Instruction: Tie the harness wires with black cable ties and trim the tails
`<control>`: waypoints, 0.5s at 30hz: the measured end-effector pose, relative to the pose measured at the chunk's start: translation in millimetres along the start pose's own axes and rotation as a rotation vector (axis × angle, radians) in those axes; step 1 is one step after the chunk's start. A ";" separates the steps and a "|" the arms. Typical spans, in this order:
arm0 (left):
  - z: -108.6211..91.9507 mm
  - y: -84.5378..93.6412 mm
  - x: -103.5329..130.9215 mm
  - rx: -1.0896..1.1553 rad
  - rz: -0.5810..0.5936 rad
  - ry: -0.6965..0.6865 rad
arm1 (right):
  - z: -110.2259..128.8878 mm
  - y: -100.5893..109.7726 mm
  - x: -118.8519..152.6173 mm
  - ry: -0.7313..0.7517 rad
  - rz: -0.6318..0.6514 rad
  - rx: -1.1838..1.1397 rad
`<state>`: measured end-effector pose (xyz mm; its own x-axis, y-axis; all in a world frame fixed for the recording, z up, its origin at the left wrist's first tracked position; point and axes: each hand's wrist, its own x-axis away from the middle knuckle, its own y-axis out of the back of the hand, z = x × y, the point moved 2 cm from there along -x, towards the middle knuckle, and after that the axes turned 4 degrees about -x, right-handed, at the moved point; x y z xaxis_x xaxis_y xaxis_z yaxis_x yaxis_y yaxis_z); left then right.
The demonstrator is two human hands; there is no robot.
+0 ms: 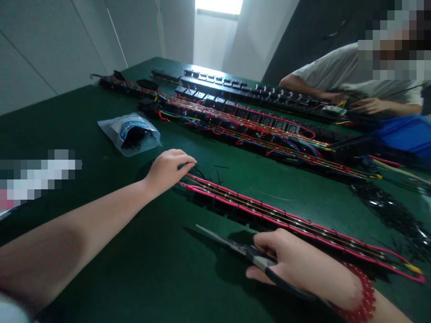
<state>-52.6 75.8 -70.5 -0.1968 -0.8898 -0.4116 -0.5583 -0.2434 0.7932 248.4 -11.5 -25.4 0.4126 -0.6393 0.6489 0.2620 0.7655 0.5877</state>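
In the head view, a long black strip lies slantwise on the table, with red wires and bare metal bars running along its top and small black ties across them. My left hand is over the strip's far left end, thumb and forefinger pinched together beside thin black strands; what they hold, if anything, is too small to make out. Lower right, my right hand is closed around dark-handled scissors. Their thin blades point left, in front of the strip and apart from it.
A plastic bag of black pieces lies on the green table. Behind are several wired socket strips. Loose black ties lie at right, near a blue object. Across the table, a co-worker's hands are at another strip.
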 end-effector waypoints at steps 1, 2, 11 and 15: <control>-0.1 -1.4 0.3 0.013 0.005 -0.006 | -0.6 0.5 1.4 0.013 -0.044 0.012; 0.3 -3.0 0.5 0.027 0.010 -0.012 | -1.9 2.0 2.7 0.012 -0.094 0.014; -2.6 -12.7 2.5 0.024 0.006 -0.095 | -58.7 69.4 0.9 -0.099 -0.849 0.133; -21.9 -8.7 9.7 -0.036 0.075 -0.245 | -87.4 83.1 -13.6 0.000 -0.839 0.096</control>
<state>-31.9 60.9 -71.6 -0.4286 -0.7867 -0.4442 -0.5068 -0.1976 0.8391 340.9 67.2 -27.6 0.1143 -0.9932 -0.0209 0.4062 0.0276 0.9134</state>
